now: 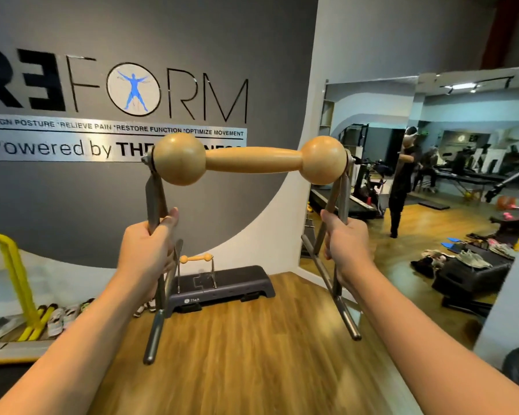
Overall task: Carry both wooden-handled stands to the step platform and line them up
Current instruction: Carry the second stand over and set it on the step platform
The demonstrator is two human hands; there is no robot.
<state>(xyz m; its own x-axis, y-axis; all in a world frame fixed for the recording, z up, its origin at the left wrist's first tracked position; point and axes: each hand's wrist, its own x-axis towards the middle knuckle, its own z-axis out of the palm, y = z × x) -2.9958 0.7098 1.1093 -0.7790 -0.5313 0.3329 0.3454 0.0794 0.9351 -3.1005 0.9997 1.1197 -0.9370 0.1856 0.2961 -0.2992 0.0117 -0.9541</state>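
I hold one wooden-handled stand point(252, 160) up in front of me, its handle level at chest height and its metal feet hanging in the air. My left hand point(147, 247) grips its left metal upright. My right hand point(346, 241) grips its right upright. A second wooden-handled stand point(196, 259) stands upright on the dark step platform point(240, 283), towards the platform's left end. The platform lies on the wooden floor against the grey wall ahead.
A yellow frame point(12, 265) and several shoes point(57, 319) lie at the left by the wall. A large wall mirror point(432, 181) fills the right side, reflecting gym gear and people. Wooden floor point(252, 354) stretches between me and the platform.
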